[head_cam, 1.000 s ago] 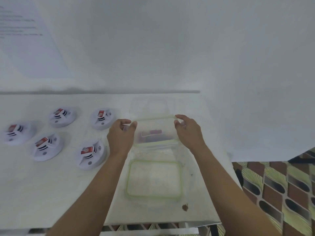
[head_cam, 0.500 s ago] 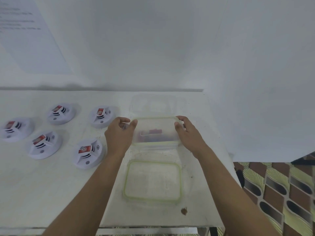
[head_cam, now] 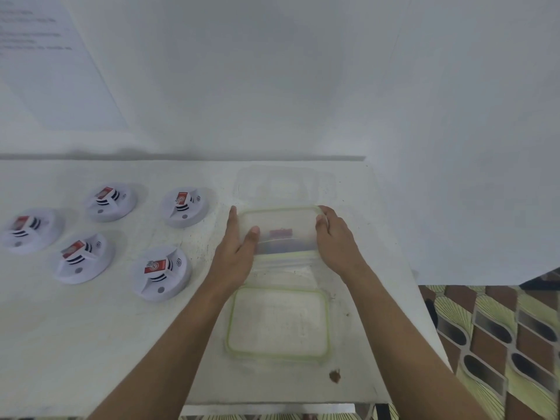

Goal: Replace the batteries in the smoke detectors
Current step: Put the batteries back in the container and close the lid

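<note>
The person is holding a clear plastic box with a green rim [head_cam: 281, 219] by both ends, above the white table [head_cam: 91, 344]. The left hand [head_cam: 236, 256] is lying flat against one end, fingers straight and thumb touching. The right hand [head_cam: 335, 237] is curling round the other end. Small red and dark things [head_cam: 280, 233], maybe batteries, are sitting inside. The round white smoke detectors [head_cam: 163, 272] are waiting to the left. Keeping the box level is best, so nothing is tipping out.

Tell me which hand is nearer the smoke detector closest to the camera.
Left. The left hand is just right of that smoke detector; the right hand is beyond the container, farther right.
</note>
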Demonstrator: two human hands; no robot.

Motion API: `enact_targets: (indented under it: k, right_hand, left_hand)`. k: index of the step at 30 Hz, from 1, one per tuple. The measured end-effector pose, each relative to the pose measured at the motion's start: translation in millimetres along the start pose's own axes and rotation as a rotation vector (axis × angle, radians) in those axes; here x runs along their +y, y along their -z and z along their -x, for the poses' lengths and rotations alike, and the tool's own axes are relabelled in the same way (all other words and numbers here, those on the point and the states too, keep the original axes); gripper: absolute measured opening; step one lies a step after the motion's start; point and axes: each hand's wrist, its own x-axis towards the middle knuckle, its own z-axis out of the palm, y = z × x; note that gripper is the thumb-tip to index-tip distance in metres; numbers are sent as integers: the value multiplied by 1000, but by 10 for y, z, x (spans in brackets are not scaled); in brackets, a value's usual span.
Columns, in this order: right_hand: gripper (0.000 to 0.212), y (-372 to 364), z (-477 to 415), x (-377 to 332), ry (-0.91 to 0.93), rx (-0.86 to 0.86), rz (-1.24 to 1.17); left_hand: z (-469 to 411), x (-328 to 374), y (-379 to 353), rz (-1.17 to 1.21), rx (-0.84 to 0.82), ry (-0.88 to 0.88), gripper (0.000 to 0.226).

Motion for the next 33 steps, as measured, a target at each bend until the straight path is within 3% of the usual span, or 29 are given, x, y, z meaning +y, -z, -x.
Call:
enact_targets:
  k: [6, 14, 19, 22, 25, 29, 33]
  right_hand:
    - [43, -2, 44, 15, -10, 14, -2]
    - [43, 63, 125, -42, -16, 34, -10]
    - [44, 177, 161, -11, -114, 231, -145]
    - [32, 203, 224, 74, -185, 376, -310]
    - [34, 233, 318, 159, -211, 457, -488]
    - [36, 248, 334, 239, -270, 472, -555]
    - [38, 366, 298, 293, -273, 399, -539]
  left_hand:
    - [-17, -38, 28, 41, -50, 26, 66]
    - [-173, -54, 176, 53, -165, -92, 47]
    - [-216, 5, 174, 63, -108, -21, 39]
    - [-135, 144, 39, -27, -96, -13, 55]
    - [-38, 294, -190, -154, -102, -39, 71]
    - [27, 394, -534, -286, -162, -100, 79]
    - [-48, 422, -725, -269, -303, -95, 93]
